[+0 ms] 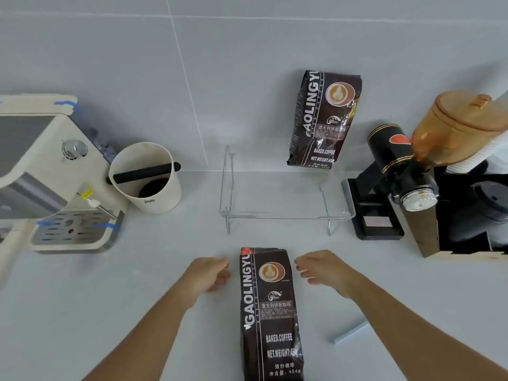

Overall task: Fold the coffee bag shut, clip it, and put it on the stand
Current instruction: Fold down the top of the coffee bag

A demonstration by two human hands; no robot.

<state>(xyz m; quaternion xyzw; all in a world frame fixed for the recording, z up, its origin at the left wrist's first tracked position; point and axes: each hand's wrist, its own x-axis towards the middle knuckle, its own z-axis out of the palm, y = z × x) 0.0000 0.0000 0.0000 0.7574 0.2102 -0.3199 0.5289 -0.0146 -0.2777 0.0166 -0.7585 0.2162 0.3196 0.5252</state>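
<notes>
A dark coffee bag stands on the counter right in front of me, its top edge toward the stand. My left hand hovers just left of the bag's top, fingers loosely curled, holding nothing. Just right of the top, my right hand is likewise empty with fingers apart. Neither hand touches the bag. A clear acrylic stand sits behind the bag near the wall. A second identical coffee bag stands at the stand's back right against the wall. A pale blue clip lies on the counter under my right forearm.
A cream espresso machine fills the left side, with a white knock box beside it. On the right are a black grinder with an amber hopper and a black holder with cups and lids.
</notes>
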